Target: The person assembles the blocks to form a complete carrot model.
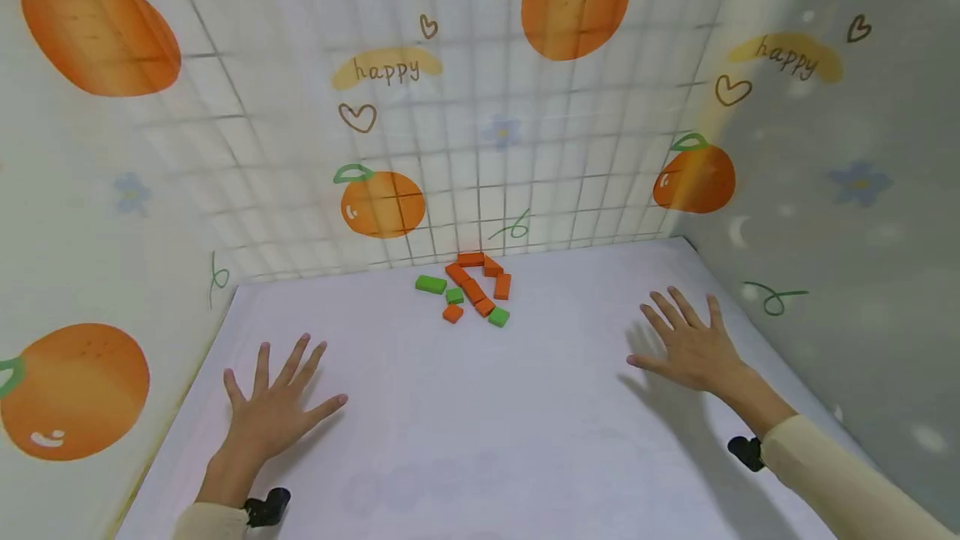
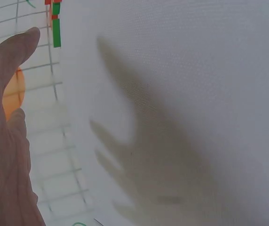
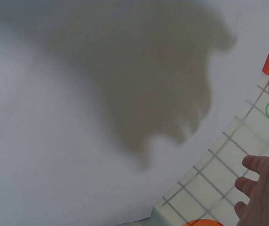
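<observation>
Toward the back of the white table lies a loose group of small blocks. Several orange blocks (image 1: 473,290) form a bent outline, and a separate orange block (image 1: 453,313) lies in front of it. Green blocks sit around them: a longer green block (image 1: 431,283) to the left, a small green block (image 1: 454,296) beside it, and another green block (image 1: 498,317) at the near end. My left hand (image 1: 270,415) hovers over the table's left side, fingers spread and holding nothing. On the right side my right hand (image 1: 693,348) hovers likewise, fingers spread, apart from the blocks.
A white grid-patterned wall (image 1: 480,140) with printed oranges stands right behind the table. Side walls border it: a left wall (image 1: 75,215) and a grey right wall (image 1: 855,273). Each wrist carries a small black camera (image 1: 267,507). Both hands cast shadows on the table (image 1: 480,440).
</observation>
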The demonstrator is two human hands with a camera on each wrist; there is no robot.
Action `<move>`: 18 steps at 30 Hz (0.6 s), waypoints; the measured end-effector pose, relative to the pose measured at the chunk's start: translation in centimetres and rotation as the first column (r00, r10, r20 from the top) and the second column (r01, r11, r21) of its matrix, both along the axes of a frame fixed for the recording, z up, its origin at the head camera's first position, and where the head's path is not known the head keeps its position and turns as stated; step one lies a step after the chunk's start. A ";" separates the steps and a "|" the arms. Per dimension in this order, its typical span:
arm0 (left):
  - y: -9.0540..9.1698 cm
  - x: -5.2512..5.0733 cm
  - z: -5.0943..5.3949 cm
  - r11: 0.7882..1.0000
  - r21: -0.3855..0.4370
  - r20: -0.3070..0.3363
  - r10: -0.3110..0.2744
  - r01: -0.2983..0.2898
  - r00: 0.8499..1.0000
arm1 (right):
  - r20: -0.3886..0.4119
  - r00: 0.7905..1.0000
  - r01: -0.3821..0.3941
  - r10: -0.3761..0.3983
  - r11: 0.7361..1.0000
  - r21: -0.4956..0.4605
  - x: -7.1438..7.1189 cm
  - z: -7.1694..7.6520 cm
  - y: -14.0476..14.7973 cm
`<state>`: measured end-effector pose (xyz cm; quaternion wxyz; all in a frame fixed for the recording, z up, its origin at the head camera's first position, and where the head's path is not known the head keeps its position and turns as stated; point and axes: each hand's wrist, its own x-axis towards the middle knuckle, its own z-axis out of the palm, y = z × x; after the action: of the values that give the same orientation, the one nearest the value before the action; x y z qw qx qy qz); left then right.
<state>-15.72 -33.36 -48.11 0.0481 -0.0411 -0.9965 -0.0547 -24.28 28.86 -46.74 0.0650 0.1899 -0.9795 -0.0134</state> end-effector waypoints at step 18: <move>7.4 -6.3 -1.2 0.976 0.214 -0.090 -0.016 0.035 0.996 | -0.051 0.985 -0.171 0.163 0.947 -0.274 -2.3 -1.5 -9.0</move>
<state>-22.04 -26.00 -49.28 0.0954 -0.0507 -0.9810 -0.1610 -26.59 19.86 -48.20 0.1055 0.2610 -0.9512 0.1267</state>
